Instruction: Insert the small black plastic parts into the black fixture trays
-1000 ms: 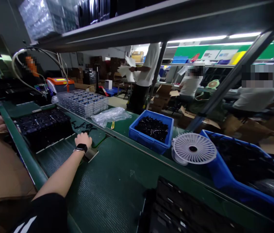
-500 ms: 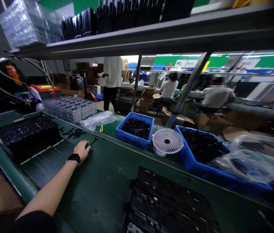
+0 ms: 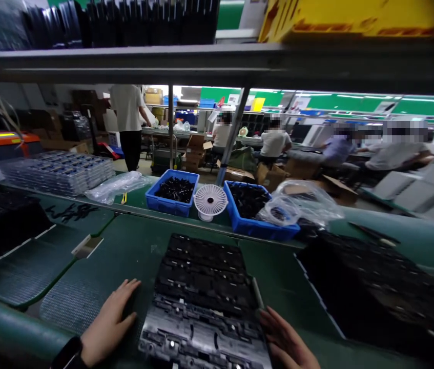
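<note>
Several black moulded plastic panels (image 3: 205, 287) lie in rows on the green work surface in front of me. To their left, my left hand (image 3: 109, 323) hovers over the green mat or rests on it, fingers outstretched and holding nothing; a dark watch (image 3: 68, 353) is on its wrist. At the panels' right edge is my right hand (image 3: 288, 338), fingers extended along the side and apparently touching it. Its lower part runs out of the picture. A stack of dark panels (image 3: 378, 292) lies farther right, and another dark stack (image 3: 5, 220) is at the left.
Behind the panels stand a blue bin (image 3: 170, 209) of small black parts, a white fan (image 3: 209, 201) and a second blue bin (image 3: 263, 228) partly under clear plastic. Clear trays (image 3: 61, 171) are stacked at the left. A shelf (image 3: 143, 66) spans overhead. People sit and stand beyond.
The view has swung right. My left hand has come back from near the left stack to beside the panels, and my right hand has come into view at their right edge.
</note>
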{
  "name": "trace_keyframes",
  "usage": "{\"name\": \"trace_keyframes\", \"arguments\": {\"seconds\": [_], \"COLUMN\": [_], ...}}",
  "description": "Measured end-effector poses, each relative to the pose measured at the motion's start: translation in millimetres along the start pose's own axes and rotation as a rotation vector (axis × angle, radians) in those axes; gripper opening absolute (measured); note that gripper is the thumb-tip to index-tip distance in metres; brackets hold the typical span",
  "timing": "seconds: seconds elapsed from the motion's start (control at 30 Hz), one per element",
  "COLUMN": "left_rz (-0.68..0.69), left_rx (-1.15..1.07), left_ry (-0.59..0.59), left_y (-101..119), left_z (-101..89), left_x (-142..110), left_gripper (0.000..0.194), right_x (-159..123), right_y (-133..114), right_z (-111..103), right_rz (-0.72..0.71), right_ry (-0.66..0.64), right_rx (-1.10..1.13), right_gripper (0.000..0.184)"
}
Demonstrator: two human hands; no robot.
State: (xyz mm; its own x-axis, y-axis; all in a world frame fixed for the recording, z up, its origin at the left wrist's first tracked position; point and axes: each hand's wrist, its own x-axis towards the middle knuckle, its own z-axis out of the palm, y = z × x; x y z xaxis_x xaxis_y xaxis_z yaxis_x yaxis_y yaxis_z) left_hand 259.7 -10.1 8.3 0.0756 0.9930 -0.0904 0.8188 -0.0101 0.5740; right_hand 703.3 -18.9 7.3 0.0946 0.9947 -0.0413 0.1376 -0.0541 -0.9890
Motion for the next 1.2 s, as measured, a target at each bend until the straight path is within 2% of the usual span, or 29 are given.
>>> {"name": "trace_keyframes", "arguments": {"seconds": [0.13, 0.23, 0.37, 0.5, 0.57, 0.63, 0.73, 0.83, 0.9, 0.97, 1.07, 1.2], "left_rz": [-0.129, -0.152, -0.216, -0.355, -0.391, -0.402, -0.311, -0.145, -0.121, -0.126, -0.141, -0.15], "left_rx": [0.215, 0.307, 0.388, 0.459, 0.474, 0.491, 0.476, 0.364, 0.35, 0.373, 0.421, 0.465], "left_ry": [0.131, 0.096, 0.051, 0.128, 0.185, 0.216, 0.146, -0.054, -0.114, -0.119, -0.068, -0.027], "left_y": [-2.9, -6.1, -25.8, -67.3, -84.0, -90.0, -76.4, -47.2, -27.9, -12.8, 0.3, 2.5], "left_z": [20.9, 19.2, -9.0, -43.8, -52.5, -52.8, -42.4, -28.0, -18.0, -7.8, 5.7, 14.4], "left_x": [-9.7, -4.8, 22.9, 59.1, 68.4, 67.5, 48.1, 16.8, -3.2, -17.9, -28.0, -28.6], "left_gripper": [0.053, 0.054, 0.06, 0.071, 0.077, 0.078, 0.075, 0.079, 0.088, 0.09, 0.083, 0.08], "right_x": [-9.0, -10.8, -2.6, 11.5, 15.9, 17.7, 16.0, 5.5, -8.1, -24.4, -44.1, -50.5], "right_y": [1.0, 0.9, -6.3, -22.8, -29.5, -31.4, -26.6, -23.3, -25.4, -28.3, -24.9, -7.7], "right_z": [11.1, 26.9, 55.6, 78.5, 84.8, 85.9, 73.9, 47.7, 31.6, 25.6, 40.8, 77.4], "right_rz": [-0.03, -0.024, -0.001, 0.019, 0.005, 0.011, 0.049, -0.048, -0.135, -0.152, -0.103, -0.053], "right_ry": [-0.067, 0.023, 0.114, 0.213, 0.204, 0.169, 0.108, -0.08, -0.252, -0.309, -0.271, -0.183], "right_rx": [0.069, 0.156, 0.3, 0.35, 0.363, 0.357, 0.356, 0.347, 0.253, 0.086, -0.023, 0.075], "right_gripper": [0.055, 0.052, 0.057, 0.068, 0.07, 0.069, 0.072, 0.081, 0.1, 0.118, 0.13, 0.129]}}
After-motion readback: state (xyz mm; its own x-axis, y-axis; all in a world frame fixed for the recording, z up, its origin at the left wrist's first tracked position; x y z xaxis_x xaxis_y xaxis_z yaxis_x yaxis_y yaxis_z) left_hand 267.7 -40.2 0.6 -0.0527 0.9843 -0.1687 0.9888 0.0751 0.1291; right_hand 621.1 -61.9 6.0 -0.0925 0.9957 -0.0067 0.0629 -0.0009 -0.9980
